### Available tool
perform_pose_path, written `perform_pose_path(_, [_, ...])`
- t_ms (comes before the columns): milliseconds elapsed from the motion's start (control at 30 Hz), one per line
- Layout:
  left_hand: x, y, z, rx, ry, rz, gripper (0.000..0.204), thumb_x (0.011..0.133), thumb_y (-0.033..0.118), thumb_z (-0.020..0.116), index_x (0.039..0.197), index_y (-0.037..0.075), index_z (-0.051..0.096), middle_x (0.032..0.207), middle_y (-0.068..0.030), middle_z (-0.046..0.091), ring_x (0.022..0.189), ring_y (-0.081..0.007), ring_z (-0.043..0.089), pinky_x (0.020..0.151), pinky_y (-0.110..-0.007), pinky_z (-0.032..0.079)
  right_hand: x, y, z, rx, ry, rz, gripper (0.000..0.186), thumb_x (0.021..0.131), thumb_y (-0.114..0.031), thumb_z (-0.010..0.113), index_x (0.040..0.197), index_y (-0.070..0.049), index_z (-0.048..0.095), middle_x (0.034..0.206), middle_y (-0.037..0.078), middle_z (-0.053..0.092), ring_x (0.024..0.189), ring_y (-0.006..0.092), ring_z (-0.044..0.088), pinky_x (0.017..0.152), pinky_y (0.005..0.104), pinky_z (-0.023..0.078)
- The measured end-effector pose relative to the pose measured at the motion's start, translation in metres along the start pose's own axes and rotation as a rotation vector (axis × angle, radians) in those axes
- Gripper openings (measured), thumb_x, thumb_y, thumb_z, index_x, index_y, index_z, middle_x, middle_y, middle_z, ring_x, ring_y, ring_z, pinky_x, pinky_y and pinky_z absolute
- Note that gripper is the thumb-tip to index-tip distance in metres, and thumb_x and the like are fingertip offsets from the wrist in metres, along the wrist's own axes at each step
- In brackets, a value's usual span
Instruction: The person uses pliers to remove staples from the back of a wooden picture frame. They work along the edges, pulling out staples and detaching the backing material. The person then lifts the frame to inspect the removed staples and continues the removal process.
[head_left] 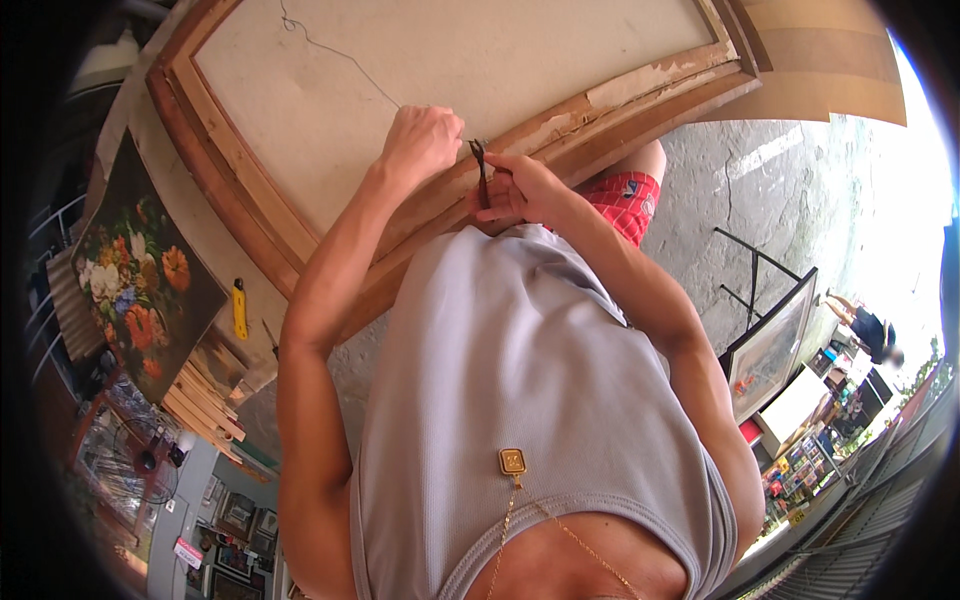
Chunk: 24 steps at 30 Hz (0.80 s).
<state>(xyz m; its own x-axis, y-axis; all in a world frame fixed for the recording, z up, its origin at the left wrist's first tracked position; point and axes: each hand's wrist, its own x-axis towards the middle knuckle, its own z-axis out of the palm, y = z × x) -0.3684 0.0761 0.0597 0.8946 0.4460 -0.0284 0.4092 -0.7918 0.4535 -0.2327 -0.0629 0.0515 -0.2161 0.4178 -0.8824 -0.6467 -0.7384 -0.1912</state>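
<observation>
A large wooden picture frame [255, 225] lies back side up before me, with a pale backing board [480, 60] inside it. My left hand [424, 140] is closed over the board's near part. From its fist a thin grey wire [345, 57] runs up and left to a small loop near the board's far left. Beside the frame's near rail, my right hand [520, 190] holds dark pincers [482, 178], with their jaws pointing away from me. The jaws are just right of my left fist, apart from the visible wire.
At the left hangs a dark canvas painted with flowers [140, 280], near a yellow utility knife [240, 309] and wooden strips [205, 408]. Brown sheet material [840, 75] extends at the far right. A framed picture [770, 350] leans further right, with a person [872, 335] beyond.
</observation>
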Motion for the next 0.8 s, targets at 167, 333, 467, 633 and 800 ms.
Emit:
perform_pose_path(167, [-0.001,0.004,-0.004,0.044,-0.039,0.008,0.007,0.073,0.012,0.067,0.069,0.006,0.065,0.068,-0.0077,0.06,0.064,-0.028,0.062,0.061,-0.039,0.048,0.0,-0.01,-0.003,-0.034,-0.004,0.084,0.036,0.094,-0.032,0.048,0.095,0.004,0.051,0.089,0.022,0.061,0.085,0.0369,0.064,0.077,0.0464,0.054])
perform_pose_path(333, [-0.003,0.006,0.0,0.11,0.023,0.117,0.009,0.075,0.012,0.065,0.068,0.007,0.062,0.072,-0.0067,0.059,0.067,-0.0258,0.062,0.065,-0.037,0.047,-0.008,-0.039,-0.004,-0.115,-0.022,0.192,0.029,0.093,-0.028,0.051,0.094,0.001,0.05,0.089,0.022,0.059,0.085,0.0383,0.062,0.075,0.0494,0.056])
perform_pose_path(467, [-0.003,0.009,0.0,0.135,0.046,0.167,0.009,0.075,0.01,0.063,0.068,0.007,0.06,0.073,-0.0067,0.058,0.068,-0.0249,0.062,0.066,-0.037,0.046,-0.003,-0.055,-0.007,-0.173,-0.042,0.269,0.027,0.093,-0.026,0.05,0.096,0.001,0.051,0.09,0.02,0.059,0.084,0.0369,0.062,0.074,0.0492,0.058])
perform_pose_path(633, [-0.004,0.007,0.004,0.187,0.042,0.225,0.006,0.074,0.008,0.06,0.069,0.008,0.06,0.073,-0.0062,0.056,0.069,-0.0235,0.061,0.065,-0.036,0.046,-0.003,-0.069,-0.004,-0.292,-0.065,0.313,0.026,0.094,-0.024,0.049,0.096,0.001,0.053,0.083,0.017,0.059,0.081,0.0352,0.063,0.072,0.0489,0.059])
perform_pose_path(800, [-0.004,0.009,0.004,0.2,0.072,0.292,0.006,0.074,0.008,0.058,0.069,0.008,0.06,0.073,-0.0059,0.056,0.07,-0.0227,0.061,0.064,-0.036,0.045,0.004,-0.072,-0.009,-0.329,-0.051,0.317,0.025,0.094,-0.024,0.048,0.093,0.0,0.054,0.072,0.016,0.06,0.075,0.033,0.064,0.068,0.0457,0.06])
